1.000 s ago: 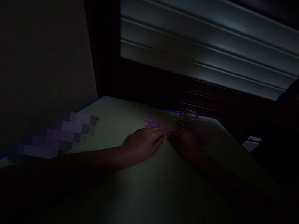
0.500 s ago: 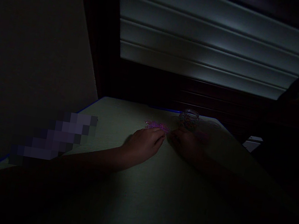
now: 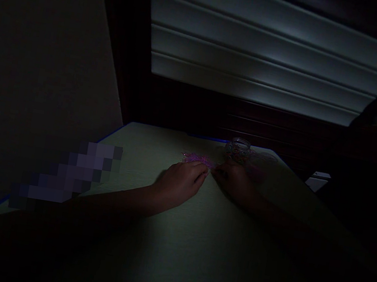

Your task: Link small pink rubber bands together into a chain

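Observation:
In the dim head view, a loose heap of thin pink and purple bands (image 3: 196, 158) lies toward the far side of the table. Just in front of it, my left hand (image 3: 182, 178) is closed, thumb and fingers pinched at the heap's near edge; what is between the fingertips is too small to make out. My right hand (image 3: 237, 182) is also closed, its fingertips close to the left ones, their contents too dark to tell. Behind the right hand stands an open clear jar (image 3: 239, 151) holding bands of several colours.
The pale table (image 3: 170, 257) has a blue edge. A round clear lid-like piece (image 3: 266, 157) lies right of the jar, near a dim reddish patch (image 3: 256, 172). A blurred-out object (image 3: 65, 171) sits at the left edge. Slatted panels (image 3: 260, 52) rise behind.
My right hand has shifted very slightly, its fingertips still near the left hand. The left hand stays in nearly the same place.

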The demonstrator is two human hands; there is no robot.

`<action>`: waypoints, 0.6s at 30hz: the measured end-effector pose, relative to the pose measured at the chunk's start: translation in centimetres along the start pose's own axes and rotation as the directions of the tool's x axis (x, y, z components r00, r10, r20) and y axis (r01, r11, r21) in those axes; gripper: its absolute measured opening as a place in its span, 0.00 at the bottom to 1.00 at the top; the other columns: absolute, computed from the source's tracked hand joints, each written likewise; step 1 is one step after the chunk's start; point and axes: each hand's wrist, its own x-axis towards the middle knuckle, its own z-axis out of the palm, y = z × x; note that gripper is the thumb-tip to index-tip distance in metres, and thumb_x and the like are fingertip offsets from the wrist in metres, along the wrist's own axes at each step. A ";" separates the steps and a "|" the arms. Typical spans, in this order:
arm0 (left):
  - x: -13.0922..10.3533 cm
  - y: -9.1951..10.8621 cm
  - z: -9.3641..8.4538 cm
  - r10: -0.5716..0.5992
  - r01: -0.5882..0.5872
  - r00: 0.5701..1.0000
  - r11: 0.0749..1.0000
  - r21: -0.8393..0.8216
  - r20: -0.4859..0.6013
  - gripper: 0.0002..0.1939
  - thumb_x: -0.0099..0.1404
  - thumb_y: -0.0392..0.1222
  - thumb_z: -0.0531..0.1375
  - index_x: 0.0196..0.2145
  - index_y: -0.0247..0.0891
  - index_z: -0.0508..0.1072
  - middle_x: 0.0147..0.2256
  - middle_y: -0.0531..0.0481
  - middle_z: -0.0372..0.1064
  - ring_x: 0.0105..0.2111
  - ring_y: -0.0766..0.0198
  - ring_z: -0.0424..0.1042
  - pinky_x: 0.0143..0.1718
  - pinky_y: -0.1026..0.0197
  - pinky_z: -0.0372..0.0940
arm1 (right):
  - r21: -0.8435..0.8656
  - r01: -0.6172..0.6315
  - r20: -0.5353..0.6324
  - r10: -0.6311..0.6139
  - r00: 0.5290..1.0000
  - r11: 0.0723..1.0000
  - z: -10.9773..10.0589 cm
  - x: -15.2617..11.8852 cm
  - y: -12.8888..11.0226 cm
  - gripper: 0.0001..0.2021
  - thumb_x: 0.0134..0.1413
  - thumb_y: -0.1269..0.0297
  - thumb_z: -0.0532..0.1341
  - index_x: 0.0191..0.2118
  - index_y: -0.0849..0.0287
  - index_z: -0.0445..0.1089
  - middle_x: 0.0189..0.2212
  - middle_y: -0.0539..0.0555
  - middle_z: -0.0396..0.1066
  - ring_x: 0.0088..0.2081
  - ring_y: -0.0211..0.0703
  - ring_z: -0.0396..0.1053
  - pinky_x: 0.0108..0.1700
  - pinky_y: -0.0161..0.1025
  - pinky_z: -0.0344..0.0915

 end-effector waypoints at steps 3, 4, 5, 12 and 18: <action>0.0 0.1 0.0 -0.006 0.006 1.000 1.000 -0.007 0.003 0.11 0.63 0.41 0.46 0.35 0.39 0.67 0.34 0.50 0.67 0.32 0.64 0.67 0.33 0.63 0.60 | 0.002 0.003 0.003 -0.003 1.000 1.000 0.0 0.1 0.0 0.13 0.54 0.64 0.51 0.28 0.64 0.70 0.27 0.55 0.67 0.30 0.37 0.63 0.32 0.33 0.55; 0.0 0.1 -0.1 -0.011 0.011 1.000 1.000 -0.012 0.005 0.12 0.63 0.41 0.46 0.35 0.39 0.67 0.34 0.50 0.67 0.32 0.64 0.67 0.33 0.63 0.60 | 0.002 0.000 -0.001 0.000 1.000 1.000 0.0 0.1 0.0 0.13 0.53 0.64 0.51 0.28 0.64 0.70 0.28 0.55 0.67 0.30 0.37 0.63 0.33 0.33 0.56; 0.0 0.1 -0.1 -0.015 0.016 1.000 1.000 -0.017 0.005 0.12 0.63 0.41 0.46 0.35 0.39 0.67 0.34 0.50 0.67 0.32 0.64 0.67 0.34 0.63 0.60 | 0.003 -0.003 -0.003 0.003 1.000 1.000 0.0 0.1 0.0 0.12 0.53 0.64 0.52 0.28 0.64 0.70 0.27 0.55 0.67 0.30 0.37 0.63 0.33 0.33 0.56; -0.1 0.1 -0.2 -0.003 0.003 1.000 1.000 -0.023 0.001 0.11 0.62 0.40 0.46 0.35 0.39 0.67 0.34 0.50 0.67 0.32 0.64 0.67 0.34 0.62 0.60 | 0.019 -0.007 -0.024 0.007 1.000 1.000 0.0 0.0 0.0 0.12 0.53 0.64 0.52 0.33 0.64 0.70 0.30 0.56 0.68 0.31 0.38 0.64 0.34 0.33 0.57; 0.0 0.1 -0.1 0.005 -0.005 1.000 1.000 -0.025 -0.008 0.11 0.62 0.39 0.46 0.35 0.39 0.67 0.34 0.50 0.67 0.32 0.64 0.66 0.33 0.62 0.60 | -0.032 0.013 0.031 -0.012 0.999 0.999 -0.1 0.0 0.0 0.12 0.54 0.66 0.51 0.31 0.63 0.71 0.29 0.56 0.67 0.32 0.37 0.64 0.35 0.32 0.56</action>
